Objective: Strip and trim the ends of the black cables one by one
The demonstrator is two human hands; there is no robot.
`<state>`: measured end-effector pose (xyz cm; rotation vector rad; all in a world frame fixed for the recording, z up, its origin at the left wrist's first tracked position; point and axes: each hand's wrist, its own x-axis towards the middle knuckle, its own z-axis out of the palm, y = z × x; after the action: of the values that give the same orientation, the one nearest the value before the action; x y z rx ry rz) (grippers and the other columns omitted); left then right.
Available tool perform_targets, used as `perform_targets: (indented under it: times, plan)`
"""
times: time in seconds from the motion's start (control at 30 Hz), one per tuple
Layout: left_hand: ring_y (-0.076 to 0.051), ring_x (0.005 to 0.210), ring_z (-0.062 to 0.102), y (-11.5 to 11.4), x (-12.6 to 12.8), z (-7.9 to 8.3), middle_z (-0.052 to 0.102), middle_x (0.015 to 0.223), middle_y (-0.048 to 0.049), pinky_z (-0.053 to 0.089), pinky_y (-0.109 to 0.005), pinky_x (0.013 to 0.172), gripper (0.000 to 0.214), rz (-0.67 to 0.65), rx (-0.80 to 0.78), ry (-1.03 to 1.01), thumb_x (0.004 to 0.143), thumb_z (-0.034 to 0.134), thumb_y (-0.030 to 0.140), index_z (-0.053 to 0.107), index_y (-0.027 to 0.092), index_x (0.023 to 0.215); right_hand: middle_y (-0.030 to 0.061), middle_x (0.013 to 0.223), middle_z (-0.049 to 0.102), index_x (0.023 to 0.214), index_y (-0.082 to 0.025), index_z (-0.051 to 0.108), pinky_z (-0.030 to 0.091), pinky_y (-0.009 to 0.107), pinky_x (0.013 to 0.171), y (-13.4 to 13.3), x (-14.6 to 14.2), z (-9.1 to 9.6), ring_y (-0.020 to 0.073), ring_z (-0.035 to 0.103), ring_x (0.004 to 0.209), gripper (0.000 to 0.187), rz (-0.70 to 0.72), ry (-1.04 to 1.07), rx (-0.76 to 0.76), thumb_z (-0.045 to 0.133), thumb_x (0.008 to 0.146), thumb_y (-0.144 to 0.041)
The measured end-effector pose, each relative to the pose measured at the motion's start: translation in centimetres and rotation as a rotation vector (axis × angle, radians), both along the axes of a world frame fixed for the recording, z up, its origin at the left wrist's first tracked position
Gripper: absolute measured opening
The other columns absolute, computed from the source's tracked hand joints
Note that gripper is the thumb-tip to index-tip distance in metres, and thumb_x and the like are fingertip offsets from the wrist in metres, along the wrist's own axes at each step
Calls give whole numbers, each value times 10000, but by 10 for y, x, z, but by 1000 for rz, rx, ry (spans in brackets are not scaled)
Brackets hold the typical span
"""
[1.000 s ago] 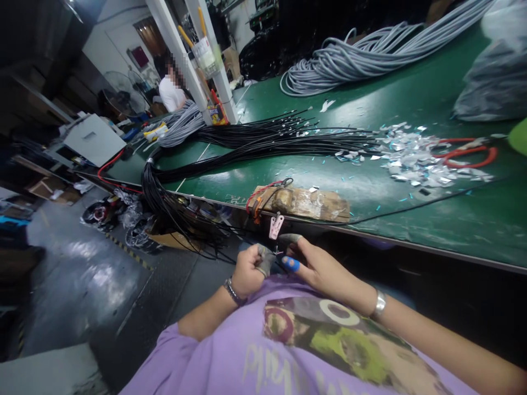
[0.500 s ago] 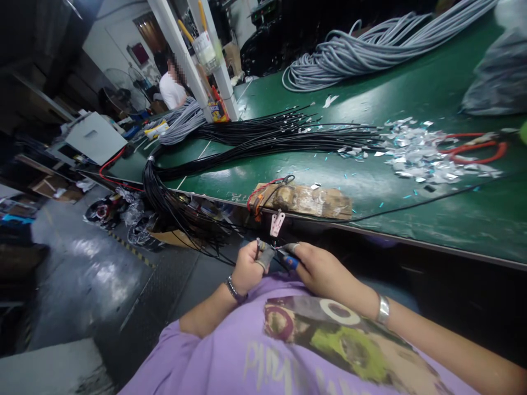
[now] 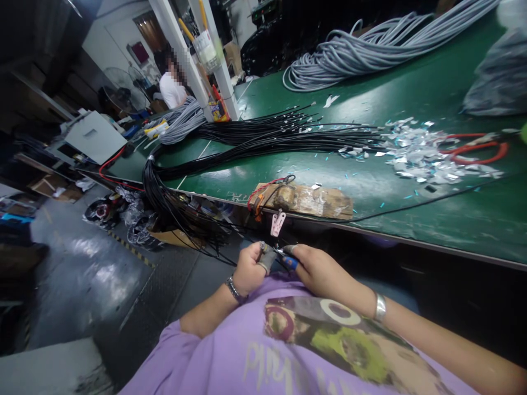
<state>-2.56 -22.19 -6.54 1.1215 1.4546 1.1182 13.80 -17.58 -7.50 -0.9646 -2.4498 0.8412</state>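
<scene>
My left hand (image 3: 250,266) is closed in front of my purple shirt, with grey coverings on its fingertips. It grips a black cable (image 3: 224,258) that trails in from the left; most of the held part is hidden by the fingers. Close beside it, my right hand (image 3: 317,266) is closed too, a grey covering on one finger and a blue one on another. Its fingertips pinch a small shiny piece (image 3: 278,250) between the hands, too small to make out. Just above them a pale pink clip (image 3: 278,224) hangs at the table edge.
On the green table (image 3: 230,175) lie a bundle of black cables (image 3: 263,142), a pile of foil scraps (image 3: 424,153), red-handled scissors (image 3: 481,159), grey cable coils (image 3: 349,63) and a taped wooden block (image 3: 313,200). A person (image 3: 172,88) is at the back left.
My left hand has shifted slightly to the right and its fingers have turned; the dark tip that stood up from it no longer shows. A shiny piece shows more clearly between my hands.
</scene>
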Motion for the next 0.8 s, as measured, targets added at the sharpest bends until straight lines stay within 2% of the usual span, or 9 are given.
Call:
perform_targets:
  times: [0.27, 0.63, 0.73, 0.8]
  plan:
    - [-46, 434, 344, -1, -1, -3, 433, 463, 67, 299, -189, 442, 435, -11, 26, 13, 664, 705, 536, 485, 167, 597, 63, 735, 654, 752, -195, 562, 464, 280, 632, 0, -1, 4, 175, 597, 656, 210, 26, 77, -193, 405, 891, -210]
    - [-46, 425, 351, 1, 0, -2, 440, 442, 69, 293, -188, 438, 425, 17, -1, -8, 623, 743, 513, 499, 167, 587, 20, 617, 578, 654, -211, 536, 427, 253, 564, 1, 0, 4, 151, 541, 571, 227, -12, 38, -78, 430, 845, -150]
    - [-45, 404, 349, 2, -1, 0, 441, 431, 68, 282, -187, 422, 424, 32, -30, 5, 630, 734, 513, 488, 171, 584, 34, 635, 600, 646, -206, 544, 439, 274, 582, 2, 1, 4, 161, 553, 584, 230, -10, 77, -106, 429, 841, -163]
    - [-46, 400, 350, 2, -2, 0, 442, 429, 67, 287, -186, 423, 422, 35, -23, 21, 641, 725, 511, 479, 173, 581, 44, 669, 631, 677, -199, 569, 448, 292, 597, 3, 1, 4, 170, 567, 607, 220, -19, 132, -189, 434, 850, -207]
